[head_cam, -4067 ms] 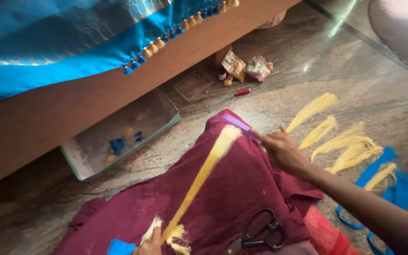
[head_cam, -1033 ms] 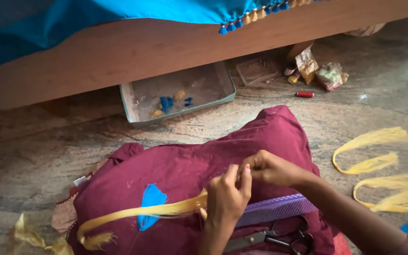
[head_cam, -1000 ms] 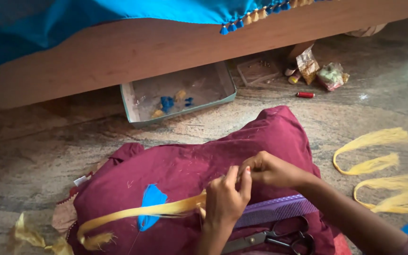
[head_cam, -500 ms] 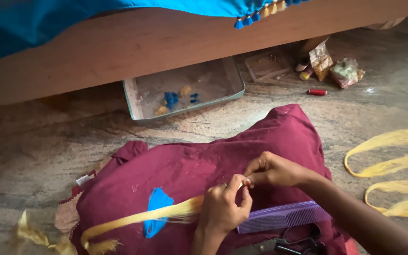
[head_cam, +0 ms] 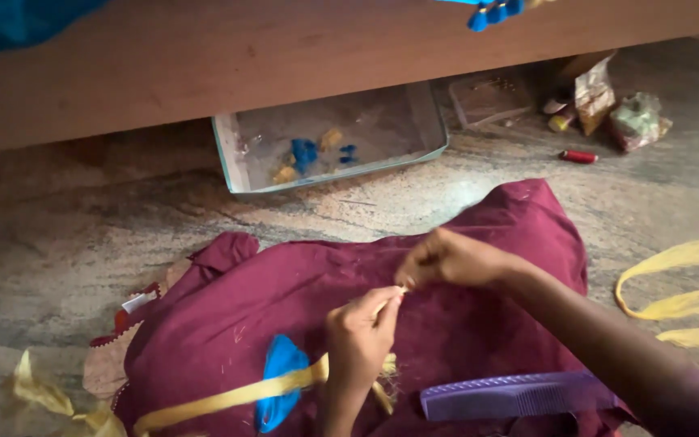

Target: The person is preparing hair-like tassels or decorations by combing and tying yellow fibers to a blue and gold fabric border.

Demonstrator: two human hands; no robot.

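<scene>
My left hand [head_cam: 359, 332] and right hand [head_cam: 451, 259] meet over the middle of the maroon cloth [head_cam: 285, 299], fingertips nearly touching. Both are pinched tight on the near end of a yellow thread bundle [head_cam: 236, 394]: the left thumb and forefinger close around it from below, the right fingers close on its tip from above. I cannot tell exactly how the strands sit between the fingers, as that spot is small and blurred.

From the grip the bundle runs down and away to my left across the cloth, passes over a small blue scrap [head_cam: 281, 388] lying on the cloth's near part, and ends toward the cloth's near left corner. A purple comb [head_cam: 511, 396] lies flat on the cloth near its near right edge, just beside my right forearm.

The cloth is spread on a speckled stone floor [head_cam: 82, 243]. Off its right edge, more loose yellow threads [head_cam: 681, 283] lie curled on the floor, well apart from my hands. Off its near left corner lie some pale yellow scraps [head_cam: 42, 392].

Beyond the cloth's far edge, a shallow tray [head_cam: 236, 162] with blue and yellow bits sits half under a wooden bed frame [head_cam: 285, 57]. Further right, under the frame, are small packets [head_cam: 616, 113] and a red spool [head_cam: 578, 156].
</scene>
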